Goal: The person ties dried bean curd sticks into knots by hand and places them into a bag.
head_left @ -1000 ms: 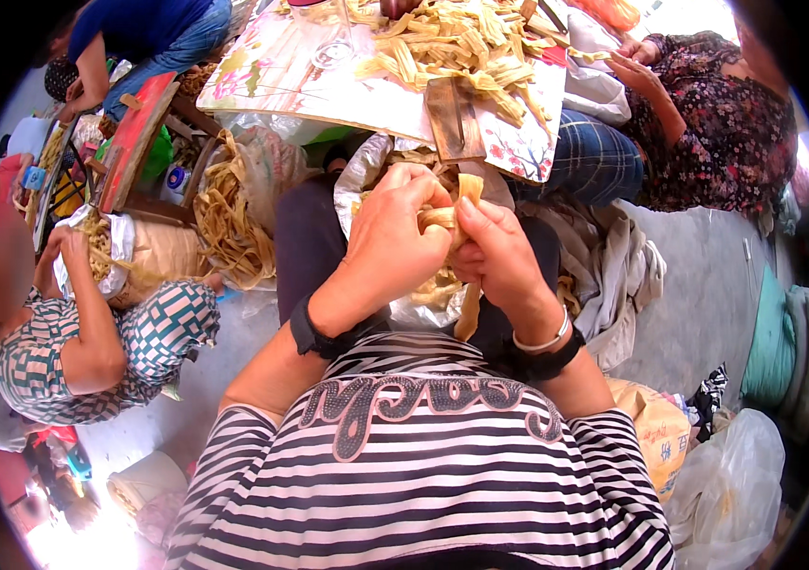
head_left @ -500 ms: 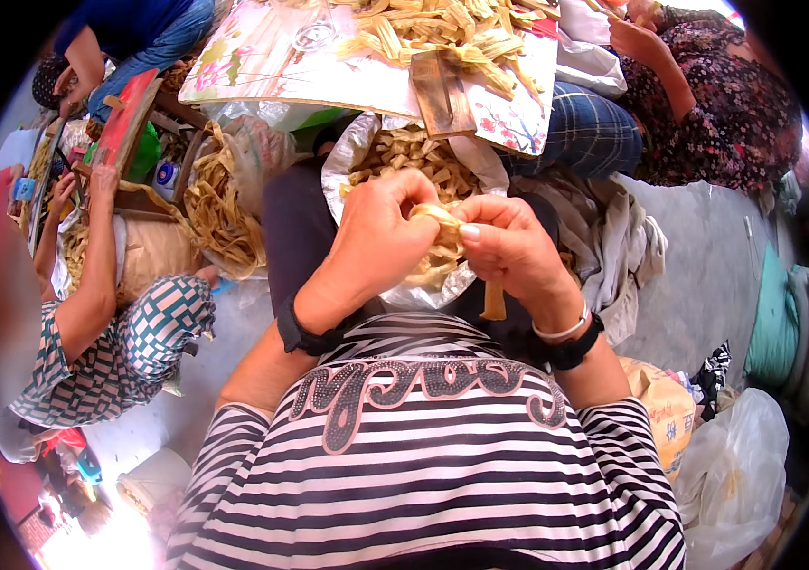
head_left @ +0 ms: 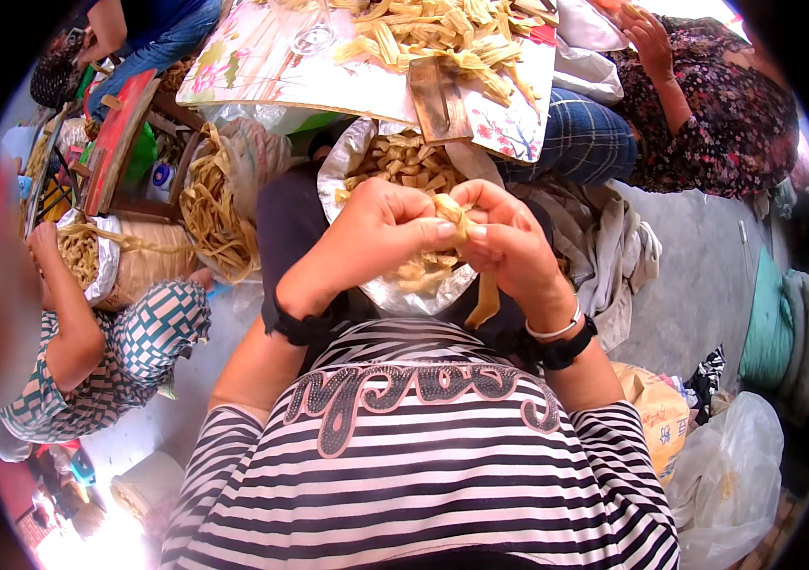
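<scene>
A soft yellowish strip (head_left: 453,214), which looks like dried plant or food material, is pinched between both my hands above an open white sack. It is folded or looped at the fingertips, and one flat tail hangs down below my right hand. My left hand (head_left: 378,228) is closed, its thumb pressing the strip from the left. My right hand (head_left: 517,236) grips the same strip with thumb and fingers. Short folded yellowish pieces (head_left: 411,160) fill the white sack (head_left: 334,176) between my knees, partly hidden by my hands.
Ahead stands a floral-topped table (head_left: 234,81) with a heap of loose strips (head_left: 438,38) and a slotted wooden block (head_left: 437,103) at its near edge. Long strips (head_left: 219,214) hang from a bag at left. Co-workers sit left and right. A clear plastic bag (head_left: 732,475) lies right.
My left thumb has come out along the strip, and my right fingers have shifted around the loop. The hanging tail has swung slightly left. At left, a co-worker's arm has lowered.
</scene>
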Demonstrator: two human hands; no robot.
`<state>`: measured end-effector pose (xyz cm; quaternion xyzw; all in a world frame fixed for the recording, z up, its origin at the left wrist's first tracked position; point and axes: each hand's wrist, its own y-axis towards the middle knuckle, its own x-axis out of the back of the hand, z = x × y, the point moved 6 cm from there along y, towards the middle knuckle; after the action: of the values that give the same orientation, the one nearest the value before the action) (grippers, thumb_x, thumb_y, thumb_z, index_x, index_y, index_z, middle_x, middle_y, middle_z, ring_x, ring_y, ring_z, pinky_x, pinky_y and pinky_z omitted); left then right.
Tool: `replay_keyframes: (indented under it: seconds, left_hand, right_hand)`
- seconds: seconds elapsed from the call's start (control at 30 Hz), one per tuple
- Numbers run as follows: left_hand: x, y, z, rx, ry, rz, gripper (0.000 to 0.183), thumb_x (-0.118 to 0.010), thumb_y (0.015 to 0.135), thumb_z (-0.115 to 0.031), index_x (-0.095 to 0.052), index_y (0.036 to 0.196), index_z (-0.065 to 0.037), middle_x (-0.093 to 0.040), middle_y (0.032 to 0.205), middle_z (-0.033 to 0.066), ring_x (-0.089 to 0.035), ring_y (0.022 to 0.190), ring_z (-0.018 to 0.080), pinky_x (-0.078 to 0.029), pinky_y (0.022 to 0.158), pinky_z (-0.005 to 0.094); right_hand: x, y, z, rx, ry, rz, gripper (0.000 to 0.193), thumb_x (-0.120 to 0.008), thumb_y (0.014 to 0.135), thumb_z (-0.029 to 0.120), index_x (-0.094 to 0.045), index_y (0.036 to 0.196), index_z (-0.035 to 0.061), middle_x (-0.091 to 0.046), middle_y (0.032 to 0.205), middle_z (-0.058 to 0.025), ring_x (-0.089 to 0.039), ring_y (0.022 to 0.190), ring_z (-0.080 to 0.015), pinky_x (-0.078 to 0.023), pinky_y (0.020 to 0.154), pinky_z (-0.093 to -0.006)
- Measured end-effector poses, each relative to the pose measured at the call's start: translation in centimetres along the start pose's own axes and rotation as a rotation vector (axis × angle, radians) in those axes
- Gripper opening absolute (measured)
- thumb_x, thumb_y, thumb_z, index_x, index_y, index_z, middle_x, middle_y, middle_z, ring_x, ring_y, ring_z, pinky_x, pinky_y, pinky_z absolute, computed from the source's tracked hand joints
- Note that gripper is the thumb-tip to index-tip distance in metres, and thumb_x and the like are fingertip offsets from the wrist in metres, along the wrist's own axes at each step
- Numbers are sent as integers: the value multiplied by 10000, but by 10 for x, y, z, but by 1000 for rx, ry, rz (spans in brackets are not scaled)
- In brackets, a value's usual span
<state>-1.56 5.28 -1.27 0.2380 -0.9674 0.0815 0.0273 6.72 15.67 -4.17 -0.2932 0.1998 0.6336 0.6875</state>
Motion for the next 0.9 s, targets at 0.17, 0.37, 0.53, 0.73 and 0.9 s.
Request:
replay_keyframes:
  seconds: [0.17,0.37,0.53,0.73,0.9]
  left_hand:
    - [9,-13,15,93,-669,116,287,-610,808,-189,-504,578,-55,-393,453,-40,-338,344,39,-233,324,183]
    - [18,-14,19,-2,-210,149,333,-589,860,-253,-577,606,-36,-469,483,-19,-425,405,44,-308,388,185]
    - [38,-22,-10,-101,784,-167,341,-603,807,-374,-622,818,-33,-633,805,139,-590,775,344,-460,675,413]
    - [-10,-10,0,-242,741,104,265,-592,818,-238,-568,977,-27,-590,830,160,-573,761,339,-453,654,383]
    - [4,-2,19,-137,328,400,226,-531,884,-246,-538,889,-20,-499,661,109,-495,593,232,-403,564,343]
  right_hand:
    - [17,-18,36,83,-638,-74,190,-604,838,165,-630,776,-13,-527,621,29,-430,554,-22,-318,477,-180]
    - [17,-11,32,127,-851,-23,194,-607,830,159,-629,761,-21,-505,572,16,-432,523,-47,-333,470,-208]
    - [17,-2,29,84,-908,14,177,-604,818,138,-629,755,-26,-526,581,2,-444,536,-51,-347,479,-220]
    - [1,10,26,138,-995,70,162,-630,789,121,-621,757,-37,-529,576,-59,-470,548,-79,-384,501,-251]
    - [23,0,32,61,-987,19,150,-638,807,116,-626,751,-22,-472,556,23,-407,534,-46,-331,476,-224]
